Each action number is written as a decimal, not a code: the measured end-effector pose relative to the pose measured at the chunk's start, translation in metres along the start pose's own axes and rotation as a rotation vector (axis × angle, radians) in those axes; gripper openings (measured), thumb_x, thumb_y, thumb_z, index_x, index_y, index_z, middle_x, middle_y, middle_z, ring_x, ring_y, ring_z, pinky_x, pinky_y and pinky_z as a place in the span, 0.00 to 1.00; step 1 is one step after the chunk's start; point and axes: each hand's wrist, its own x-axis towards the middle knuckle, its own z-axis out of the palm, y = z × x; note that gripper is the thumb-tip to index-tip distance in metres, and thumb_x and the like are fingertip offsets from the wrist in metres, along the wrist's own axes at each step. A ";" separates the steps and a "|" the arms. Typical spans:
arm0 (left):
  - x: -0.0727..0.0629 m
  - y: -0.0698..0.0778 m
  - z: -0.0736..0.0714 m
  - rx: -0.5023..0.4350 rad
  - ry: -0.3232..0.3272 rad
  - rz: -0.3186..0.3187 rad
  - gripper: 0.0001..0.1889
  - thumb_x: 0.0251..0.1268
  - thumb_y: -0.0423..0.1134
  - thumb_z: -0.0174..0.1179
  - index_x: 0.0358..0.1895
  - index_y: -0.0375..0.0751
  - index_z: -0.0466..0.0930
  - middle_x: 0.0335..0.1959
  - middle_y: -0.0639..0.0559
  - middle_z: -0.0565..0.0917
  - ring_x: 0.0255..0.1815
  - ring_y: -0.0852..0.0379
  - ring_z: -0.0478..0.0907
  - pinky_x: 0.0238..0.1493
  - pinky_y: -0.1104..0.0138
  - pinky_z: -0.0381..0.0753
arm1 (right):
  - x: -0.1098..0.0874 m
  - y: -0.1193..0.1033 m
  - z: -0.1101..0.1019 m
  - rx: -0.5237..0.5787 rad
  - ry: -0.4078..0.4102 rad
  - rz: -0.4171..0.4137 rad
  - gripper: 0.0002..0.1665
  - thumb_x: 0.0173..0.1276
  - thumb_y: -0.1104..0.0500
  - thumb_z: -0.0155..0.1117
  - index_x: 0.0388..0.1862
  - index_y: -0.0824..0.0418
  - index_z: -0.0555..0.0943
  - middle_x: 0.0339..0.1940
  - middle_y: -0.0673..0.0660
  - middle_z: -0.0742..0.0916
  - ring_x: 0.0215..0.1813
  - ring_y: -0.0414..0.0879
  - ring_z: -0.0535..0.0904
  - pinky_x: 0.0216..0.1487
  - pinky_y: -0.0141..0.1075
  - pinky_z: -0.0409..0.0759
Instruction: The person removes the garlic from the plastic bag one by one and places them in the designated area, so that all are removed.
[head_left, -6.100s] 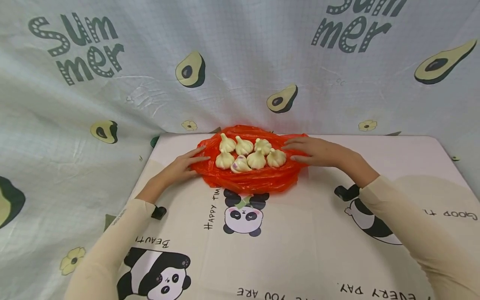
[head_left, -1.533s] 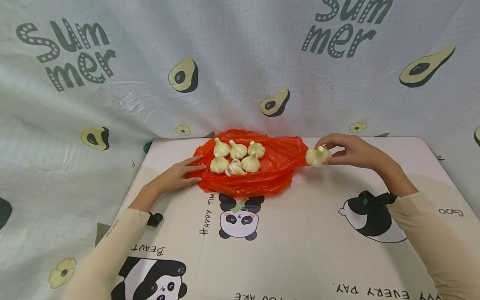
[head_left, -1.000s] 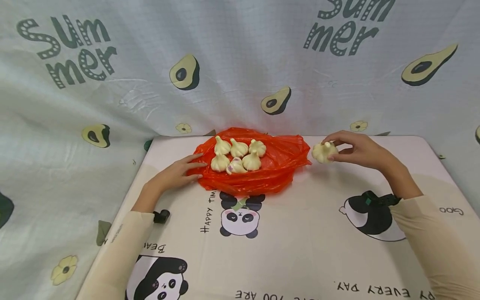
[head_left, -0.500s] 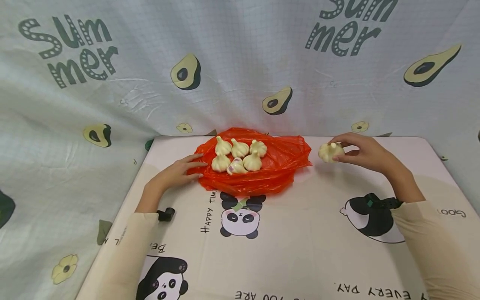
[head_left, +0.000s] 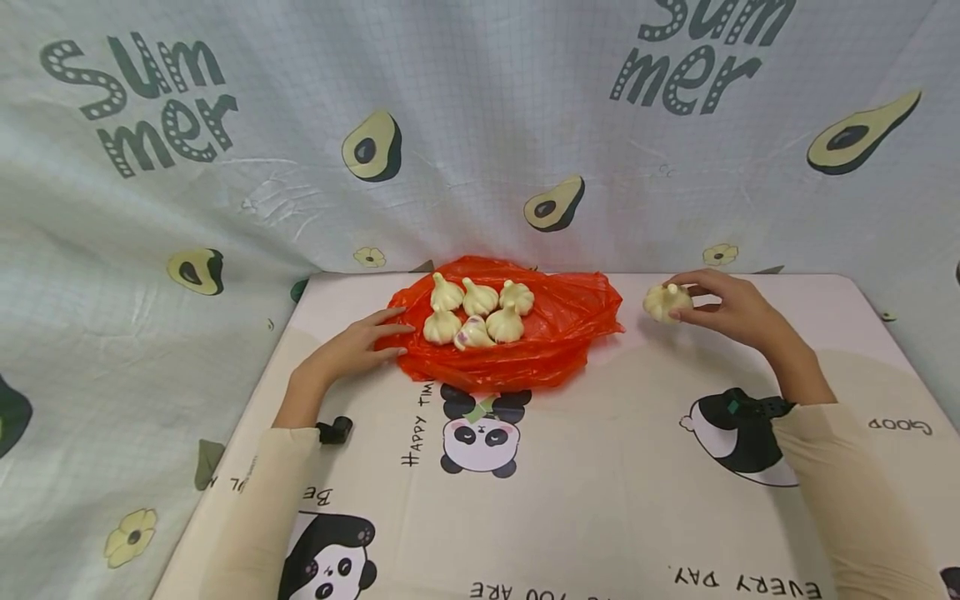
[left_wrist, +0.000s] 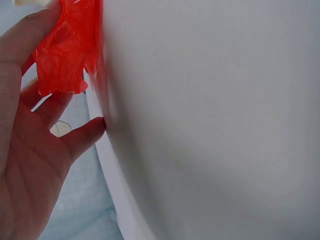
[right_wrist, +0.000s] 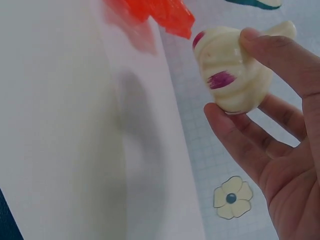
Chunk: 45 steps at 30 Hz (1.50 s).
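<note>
Right of the crumpled red plastic bag (head_left: 577,300), above the cream panda-printed bench (head_left: 585,483), your right hand (head_left: 731,308) pinches a round ivory garlic bulb (head_left: 663,304); hold it lightly, your left hand (head_left: 352,346), fingers relaxed, steadying the bag's edge.

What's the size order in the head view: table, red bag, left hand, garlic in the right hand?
Largest to smallest:
Table
Red bag
Left hand
Garlic in the right hand
</note>
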 end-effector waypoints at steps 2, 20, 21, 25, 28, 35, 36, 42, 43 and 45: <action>0.000 0.000 0.000 -0.002 -0.001 -0.004 0.26 0.73 0.48 0.61 0.71 0.47 0.76 0.80 0.42 0.59 0.79 0.36 0.55 0.75 0.39 0.58 | 0.001 0.005 0.002 -0.012 0.007 0.016 0.29 0.66 0.54 0.74 0.65 0.58 0.78 0.64 0.60 0.82 0.62 0.62 0.80 0.62 0.53 0.80; 0.001 0.002 0.001 -0.010 0.006 -0.012 0.27 0.72 0.48 0.63 0.71 0.47 0.75 0.80 0.43 0.59 0.80 0.36 0.54 0.75 0.39 0.57 | 0.027 0.029 0.015 0.050 0.004 0.178 0.34 0.70 0.45 0.69 0.69 0.58 0.74 0.70 0.65 0.76 0.68 0.69 0.73 0.67 0.69 0.67; 0.001 0.002 0.001 -0.010 0.005 -0.018 0.27 0.72 0.49 0.63 0.71 0.48 0.76 0.80 0.43 0.59 0.80 0.36 0.54 0.75 0.38 0.58 | 0.028 0.030 0.017 0.057 0.000 0.187 0.34 0.70 0.44 0.69 0.69 0.57 0.74 0.71 0.65 0.76 0.68 0.69 0.73 0.67 0.68 0.67; 0.001 0.002 0.001 -0.004 0.007 -0.031 0.27 0.71 0.50 0.63 0.71 0.49 0.76 0.81 0.44 0.59 0.80 0.37 0.53 0.75 0.38 0.57 | 0.033 0.035 0.023 0.088 -0.032 0.229 0.37 0.70 0.41 0.68 0.72 0.57 0.72 0.72 0.66 0.75 0.70 0.68 0.71 0.68 0.66 0.68; 0.001 0.001 0.001 -0.001 0.008 -0.029 0.27 0.71 0.50 0.63 0.71 0.49 0.76 0.81 0.44 0.59 0.80 0.37 0.53 0.76 0.38 0.57 | 0.036 0.037 0.026 0.093 -0.053 0.251 0.40 0.71 0.40 0.66 0.74 0.58 0.70 0.73 0.67 0.73 0.71 0.68 0.69 0.69 0.66 0.68; 0.001 0.003 -0.002 0.013 0.008 -0.014 0.26 0.72 0.47 0.63 0.71 0.47 0.76 0.80 0.42 0.59 0.80 0.36 0.54 0.76 0.38 0.57 | 0.038 0.037 0.025 0.079 -0.068 0.233 0.39 0.73 0.42 0.65 0.75 0.60 0.68 0.73 0.69 0.72 0.71 0.70 0.69 0.69 0.65 0.69; 0.001 0.003 -0.002 0.012 0.007 -0.012 0.26 0.72 0.47 0.63 0.71 0.47 0.76 0.80 0.42 0.60 0.80 0.36 0.54 0.76 0.38 0.57 | 0.038 0.036 0.025 0.079 -0.072 0.231 0.39 0.73 0.43 0.65 0.75 0.60 0.68 0.73 0.69 0.72 0.71 0.71 0.69 0.69 0.65 0.68; 0.001 0.003 -0.002 -0.001 0.001 -0.019 0.27 0.72 0.48 0.63 0.71 0.47 0.76 0.80 0.42 0.60 0.80 0.36 0.54 0.75 0.37 0.57 | 0.038 0.033 0.022 0.062 -0.109 0.208 0.39 0.75 0.43 0.63 0.76 0.61 0.66 0.73 0.71 0.72 0.72 0.71 0.67 0.71 0.67 0.64; 0.001 0.003 -0.002 0.001 0.000 -0.019 0.27 0.72 0.48 0.63 0.71 0.47 0.76 0.80 0.43 0.59 0.80 0.36 0.54 0.75 0.37 0.57 | 0.038 0.033 0.021 0.053 -0.109 0.196 0.39 0.75 0.44 0.63 0.75 0.62 0.65 0.72 0.72 0.72 0.72 0.71 0.67 0.71 0.67 0.63; 0.002 0.002 -0.001 0.006 0.000 -0.018 0.27 0.72 0.48 0.63 0.71 0.47 0.76 0.80 0.43 0.59 0.80 0.36 0.53 0.75 0.37 0.57 | 0.037 0.032 0.020 0.035 -0.102 0.166 0.37 0.75 0.46 0.64 0.75 0.63 0.66 0.72 0.72 0.72 0.71 0.72 0.68 0.70 0.68 0.63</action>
